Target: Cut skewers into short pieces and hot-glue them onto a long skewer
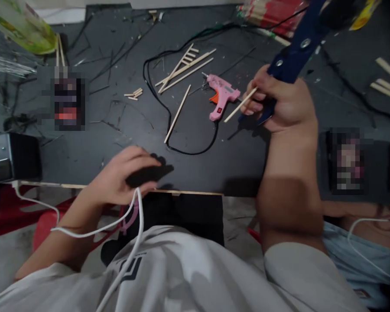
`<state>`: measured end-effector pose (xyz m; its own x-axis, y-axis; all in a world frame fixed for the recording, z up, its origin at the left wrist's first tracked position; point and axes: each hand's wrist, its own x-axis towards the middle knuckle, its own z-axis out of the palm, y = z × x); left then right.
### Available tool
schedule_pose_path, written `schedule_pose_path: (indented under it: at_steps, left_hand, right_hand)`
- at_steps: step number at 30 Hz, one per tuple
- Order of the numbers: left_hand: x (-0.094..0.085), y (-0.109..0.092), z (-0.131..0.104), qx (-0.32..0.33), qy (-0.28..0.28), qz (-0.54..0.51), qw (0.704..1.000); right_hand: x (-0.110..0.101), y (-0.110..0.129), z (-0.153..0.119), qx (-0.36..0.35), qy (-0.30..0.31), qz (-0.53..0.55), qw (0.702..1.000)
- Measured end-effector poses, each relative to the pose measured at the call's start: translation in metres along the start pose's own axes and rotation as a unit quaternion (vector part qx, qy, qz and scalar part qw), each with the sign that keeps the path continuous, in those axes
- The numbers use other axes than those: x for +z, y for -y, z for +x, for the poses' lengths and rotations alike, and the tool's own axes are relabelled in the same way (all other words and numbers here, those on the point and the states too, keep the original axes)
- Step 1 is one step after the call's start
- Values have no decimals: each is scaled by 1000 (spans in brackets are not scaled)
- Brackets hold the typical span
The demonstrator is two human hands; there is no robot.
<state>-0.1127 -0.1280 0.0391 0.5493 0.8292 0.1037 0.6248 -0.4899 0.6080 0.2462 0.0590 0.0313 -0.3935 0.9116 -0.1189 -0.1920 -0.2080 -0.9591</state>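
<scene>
Left hand [125,171], at table edge [198,191], has room rightward; right hand [284,100] grips stick [234,110].

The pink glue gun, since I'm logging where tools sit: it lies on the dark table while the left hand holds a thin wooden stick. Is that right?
Not quite: the head view shows the right hand holding the thin wooden stick, not the left hand. The pink glue gun does lie on the dark table.
</scene>
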Motion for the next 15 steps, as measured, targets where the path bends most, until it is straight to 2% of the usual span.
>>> schedule_pose_path:
  at_steps: [2, 3, 4, 6, 10, 12, 15]
  left_hand:
    - [10, 13, -27, 26, 75, 45, 996]
    - [14, 19, -36, 38, 77, 86, 993]
    - [18, 24, -42, 49, 61, 114, 990]
    - [25, 30, -48, 68, 52, 102, 991]
    - [35, 29, -57, 76, 9, 65, 995]
    - [37, 25, -65, 56, -11, 44, 997]
    - [39, 18, -75, -37, -37, -33, 998]
  right_hand:
    - [0, 1, -1, -2, -8, -4, 1000]
    - [0, 1, -1, -4, -8, -7, 1000]
    - [1, 2, -2, -5, -8, -11, 1000]
    - [3, 2, -3, -12, -8, -19, 1000]
    - [6, 2, -5, -10, -2, -27, 1000]
    - [7, 1, -4, 1, 4, -30, 1000]
    - [4, -2, -1, 17, 2, -22, 1000]
